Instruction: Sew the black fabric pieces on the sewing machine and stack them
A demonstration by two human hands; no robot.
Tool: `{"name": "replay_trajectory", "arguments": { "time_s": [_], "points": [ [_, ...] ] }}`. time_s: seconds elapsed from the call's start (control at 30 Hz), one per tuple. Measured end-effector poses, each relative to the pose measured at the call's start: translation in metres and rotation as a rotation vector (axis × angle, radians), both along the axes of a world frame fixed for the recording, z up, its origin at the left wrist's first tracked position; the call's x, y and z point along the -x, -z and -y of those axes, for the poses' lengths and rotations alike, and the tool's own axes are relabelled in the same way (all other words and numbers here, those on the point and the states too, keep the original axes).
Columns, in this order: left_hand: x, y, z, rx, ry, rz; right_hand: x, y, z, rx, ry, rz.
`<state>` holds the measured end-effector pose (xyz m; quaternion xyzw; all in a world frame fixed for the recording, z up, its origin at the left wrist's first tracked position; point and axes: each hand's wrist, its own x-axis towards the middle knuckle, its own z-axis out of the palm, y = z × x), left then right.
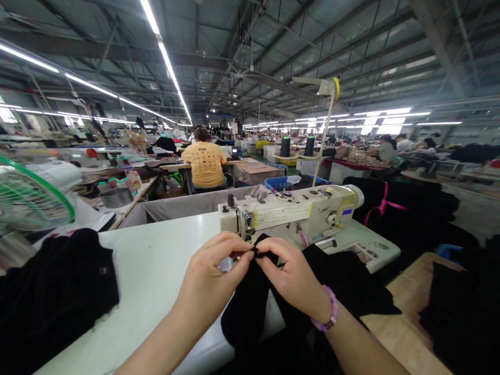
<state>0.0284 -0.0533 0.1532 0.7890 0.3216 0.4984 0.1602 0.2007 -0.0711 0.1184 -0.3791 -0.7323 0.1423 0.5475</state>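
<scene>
In front of the sewing machine [285, 211], both my hands pinch the edge of a piece of black fabric [248, 302]. My left hand [219, 265] grips it between thumb and index finger. Close beside it, with fingertips almost touching the left ones, my right hand [291, 271] pinches the same edge; a purple beaded bracelet [328, 310] is on that wrist. The fabric hangs from the fingers over the front edge of the pale table [156, 271]. More black fabric [344, 276] lies to the right of my hand. The needle area is largely hidden behind my hands.
Black fabric [58, 291] lies at the table's left end, near a green-rimmed fan [35, 192]. A thread stand [326, 130] with black cones [285, 147] rises behind the machine. A black bundle with a pink tie [385, 203] stands right. A person in yellow [205, 164] sits ahead.
</scene>
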Motion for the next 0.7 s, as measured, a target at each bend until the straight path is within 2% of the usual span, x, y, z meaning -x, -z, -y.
{"name": "replay_trajectory", "arguments": {
  "time_s": [0.07,0.17,0.27,0.4,0.47,0.57,0.63,0.7],
  "points": [
    [0.006,0.000,0.000,0.074,0.018,0.007,-0.006,-0.001,-0.001,-0.079,0.013,0.074],
    [0.022,-0.002,-0.002,0.303,0.064,0.076,-0.021,-0.003,-0.005,-0.208,0.077,0.170],
    [0.039,-0.005,-0.005,0.457,0.016,0.212,-0.035,-0.007,-0.008,-0.227,0.065,0.181],
    [0.048,-0.007,-0.008,0.405,-0.176,0.298,-0.037,-0.012,-0.004,-0.067,-0.078,0.089],
    [0.048,-0.006,-0.008,0.359,-0.241,0.305,-0.033,-0.013,0.000,0.025,-0.045,0.017],
    [0.050,-0.005,-0.007,0.352,-0.254,0.308,-0.025,-0.014,0.005,0.135,0.035,-0.105],
    [0.051,-0.005,-0.006,0.362,-0.243,0.295,-0.022,-0.015,0.006,0.150,0.076,-0.170],
    [0.052,-0.006,-0.002,0.318,-0.298,0.243,-0.020,-0.015,0.004,0.096,0.123,-0.175]
  ]
}}
